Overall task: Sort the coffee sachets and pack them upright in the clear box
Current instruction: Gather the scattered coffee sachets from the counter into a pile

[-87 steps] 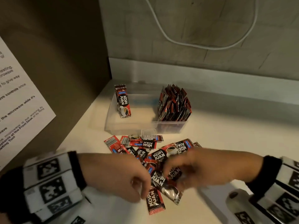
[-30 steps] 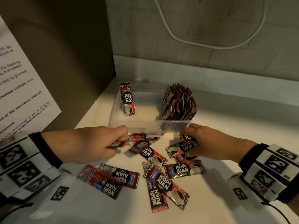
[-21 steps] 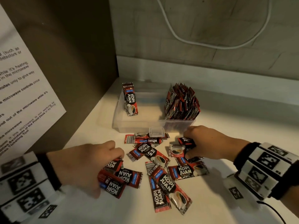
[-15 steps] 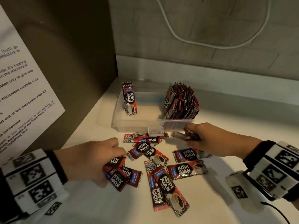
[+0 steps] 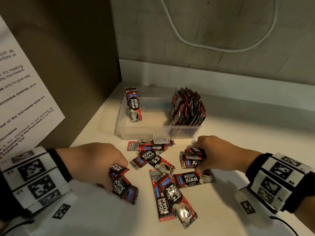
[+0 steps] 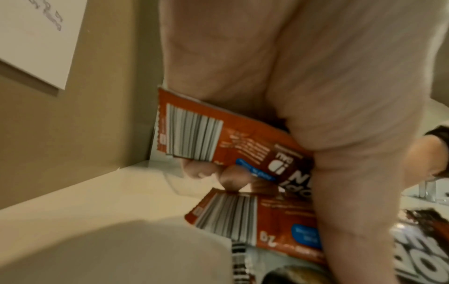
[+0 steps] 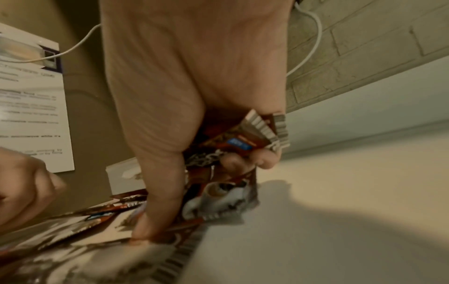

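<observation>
Head view: clear box sits near the table's back-left corner, with bare room to the right. Left hand and right hand each grip several red-black sachets, more lying loose between them.

The head camera is looking down at the counter; both wrist cameras are looking close along the palms, sharing the sachets.
</observation>
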